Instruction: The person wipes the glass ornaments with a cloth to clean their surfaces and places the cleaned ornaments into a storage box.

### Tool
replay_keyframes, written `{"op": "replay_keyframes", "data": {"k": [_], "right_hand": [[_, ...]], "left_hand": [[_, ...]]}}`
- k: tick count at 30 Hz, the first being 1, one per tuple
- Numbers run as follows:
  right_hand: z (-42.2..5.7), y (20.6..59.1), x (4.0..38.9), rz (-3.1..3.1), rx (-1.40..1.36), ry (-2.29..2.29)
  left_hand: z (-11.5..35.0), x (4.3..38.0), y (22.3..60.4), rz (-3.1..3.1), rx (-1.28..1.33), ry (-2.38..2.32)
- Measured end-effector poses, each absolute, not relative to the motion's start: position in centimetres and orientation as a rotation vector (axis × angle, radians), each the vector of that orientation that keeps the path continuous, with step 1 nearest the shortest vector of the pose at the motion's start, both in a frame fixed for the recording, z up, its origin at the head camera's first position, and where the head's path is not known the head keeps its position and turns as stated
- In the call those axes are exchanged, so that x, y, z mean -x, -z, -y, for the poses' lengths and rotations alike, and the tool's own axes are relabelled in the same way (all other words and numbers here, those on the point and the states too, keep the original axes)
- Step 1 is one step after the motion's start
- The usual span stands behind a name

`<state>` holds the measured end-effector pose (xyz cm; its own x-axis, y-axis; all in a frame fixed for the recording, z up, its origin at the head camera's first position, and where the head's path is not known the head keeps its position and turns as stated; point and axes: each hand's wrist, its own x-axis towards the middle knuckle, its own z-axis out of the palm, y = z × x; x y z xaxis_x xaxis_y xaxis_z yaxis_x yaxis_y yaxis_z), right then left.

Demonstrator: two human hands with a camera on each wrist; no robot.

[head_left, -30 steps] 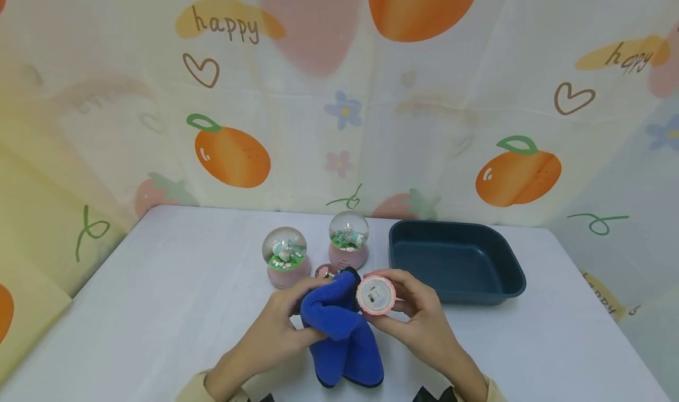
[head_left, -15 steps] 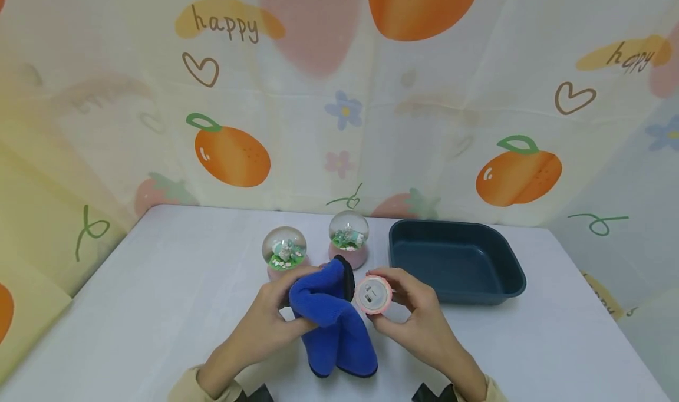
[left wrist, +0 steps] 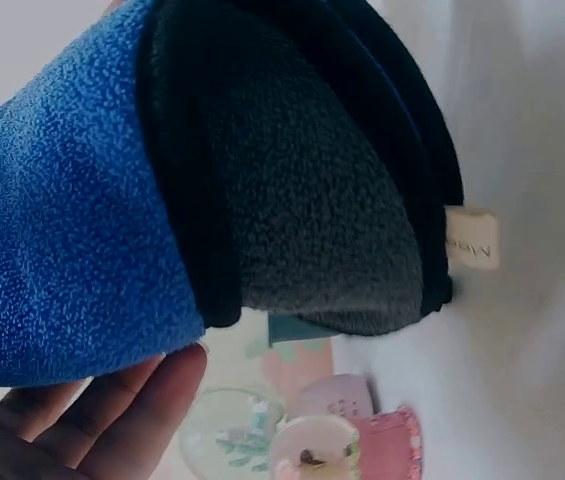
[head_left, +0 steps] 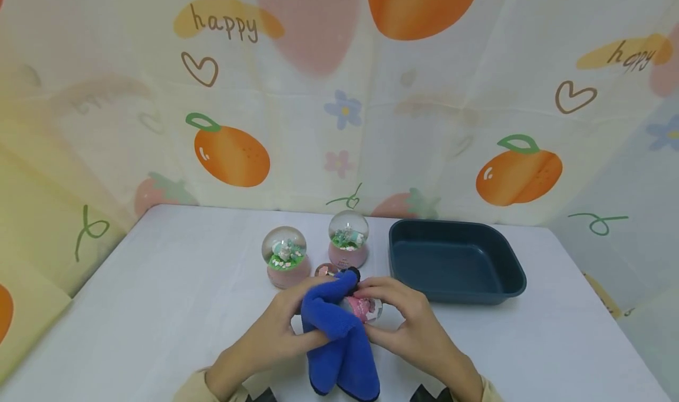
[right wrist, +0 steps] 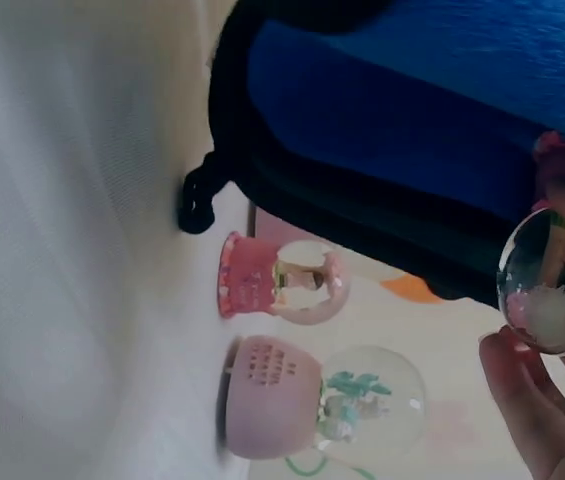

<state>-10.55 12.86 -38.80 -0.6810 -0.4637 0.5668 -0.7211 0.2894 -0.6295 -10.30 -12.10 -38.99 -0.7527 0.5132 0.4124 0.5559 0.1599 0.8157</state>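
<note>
My left hand [head_left: 276, 325] grips a blue towelling cloth [head_left: 334, 319] with black edging and a dark grey reverse side, whose two lower corners hang down. In my right hand [head_left: 421, 328] is a small snow globe [head_left: 366, 309] with a pink base, pinched between thumb and fingers. It lies tipped on its side, its base end towards the cloth and its clear dome [right wrist: 552, 285] pointing right. The cloth hides part of the base. A second small pink snow globe [head_left: 326, 270] stands just behind the cloth, partly covered by it.
Two larger snow globes with dusty pink bases stand farther back: one at the left [head_left: 285, 254], one in the middle [head_left: 348, 240]. A dark teal rectangular tray [head_left: 456, 293] sits at the back right of the white table [head_left: 159, 307]. A printed curtain hangs behind.
The small snow globe in my right hand has turned from showing its underside to lying sideways, base against the cloth. The cloth rose slightly, then came back down.
</note>
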Motion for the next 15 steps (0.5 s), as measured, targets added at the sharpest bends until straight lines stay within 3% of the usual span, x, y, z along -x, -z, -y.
{"op": "replay_keyframes", "data": {"k": [15], "right_hand": [[-13.39, 38.80, 10.99, 2.181, -1.240, -1.368]], "left_hand": [[11.58, 10.19, 39.43, 2.172, 1.141, 1.568]]}}
